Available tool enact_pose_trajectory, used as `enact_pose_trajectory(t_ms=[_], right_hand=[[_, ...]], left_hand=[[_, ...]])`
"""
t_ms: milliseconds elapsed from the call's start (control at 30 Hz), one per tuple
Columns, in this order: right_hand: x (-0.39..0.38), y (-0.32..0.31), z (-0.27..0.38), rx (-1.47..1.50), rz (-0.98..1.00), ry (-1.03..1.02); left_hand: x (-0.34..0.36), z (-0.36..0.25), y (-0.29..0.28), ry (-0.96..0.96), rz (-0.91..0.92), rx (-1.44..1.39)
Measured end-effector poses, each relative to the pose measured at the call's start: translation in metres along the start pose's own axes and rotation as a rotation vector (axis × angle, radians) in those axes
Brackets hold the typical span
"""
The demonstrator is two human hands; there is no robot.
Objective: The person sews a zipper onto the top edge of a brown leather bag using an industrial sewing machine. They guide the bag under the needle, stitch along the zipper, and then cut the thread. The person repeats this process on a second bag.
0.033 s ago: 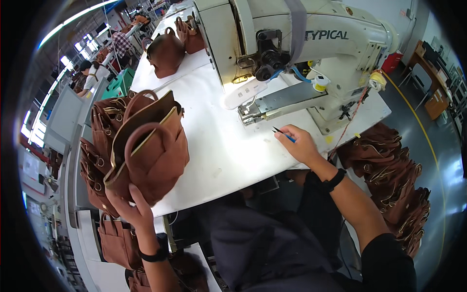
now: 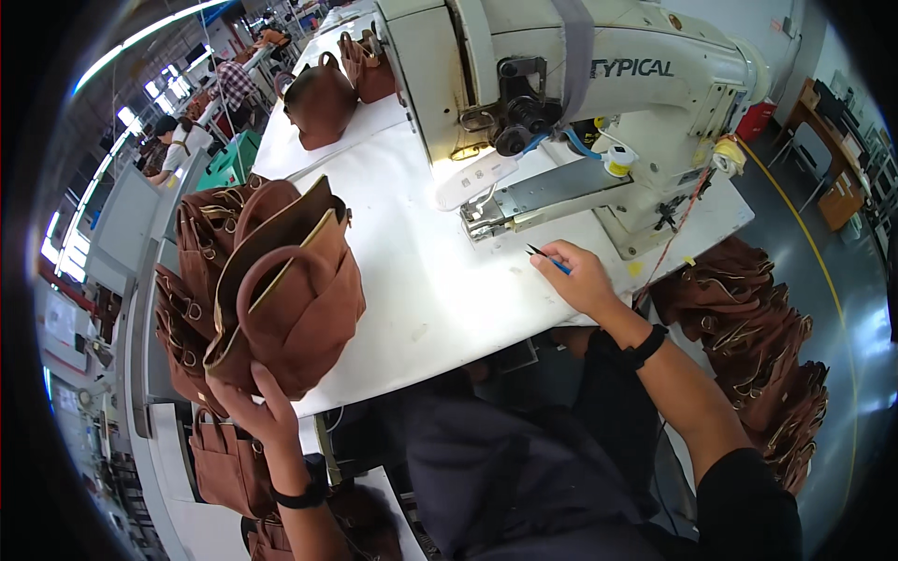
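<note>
At the left of the table my left hand [image 2: 267, 411] is closed on the near lower edge of a brown handbag [image 2: 313, 327]. The bag stands with its top open, showing two rolled handles and a zip along the edge. My right hand [image 2: 578, 278] rests on the white tabletop [image 2: 421, 280], fingers closed around a small blue tool [image 2: 559, 266] with dark pointed tips, possibly thread snips. Just beyond that hand is the sewing machine [image 2: 645, 84], its narrow arm [image 2: 552, 194] reaching left over the table.
More brown bags [image 2: 192, 309] crowd behind the held one, and another bag [image 2: 224, 463] sits lower left. Two bags stand at the table's far end. A pile of brown bags [image 2: 748, 346] lies right of the table. People [image 2: 178, 145] work at the far left.
The handbag has shifted very slightly, its top edge and handles tipping a little. My right hand keeps its place with the blue tool.
</note>
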State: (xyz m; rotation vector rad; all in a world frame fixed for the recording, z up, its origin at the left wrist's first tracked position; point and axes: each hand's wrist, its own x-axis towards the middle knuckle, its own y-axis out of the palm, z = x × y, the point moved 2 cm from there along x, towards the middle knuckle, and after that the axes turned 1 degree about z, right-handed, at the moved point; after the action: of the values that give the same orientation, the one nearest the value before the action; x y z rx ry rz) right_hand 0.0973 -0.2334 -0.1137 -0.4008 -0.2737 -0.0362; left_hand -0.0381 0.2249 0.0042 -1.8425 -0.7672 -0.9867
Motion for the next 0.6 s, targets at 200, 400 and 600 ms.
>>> enact_pose_trajectory(t_ms=[200,400,600], right_hand=[[0.0,-0.001,-0.009,0.008,-0.021,-0.002],[-0.002,-0.001,-0.001,0.038,-0.013,0.016],[-0.003,-0.001,-0.002,0.025,0.0,0.017]], left_hand=[[-0.022,0.021,-0.037,-0.019,0.206,0.047],[-0.018,0.005,-0.051,0.049,0.382,0.073],[-0.012,0.005,-0.064,0.04,0.493,0.155]])
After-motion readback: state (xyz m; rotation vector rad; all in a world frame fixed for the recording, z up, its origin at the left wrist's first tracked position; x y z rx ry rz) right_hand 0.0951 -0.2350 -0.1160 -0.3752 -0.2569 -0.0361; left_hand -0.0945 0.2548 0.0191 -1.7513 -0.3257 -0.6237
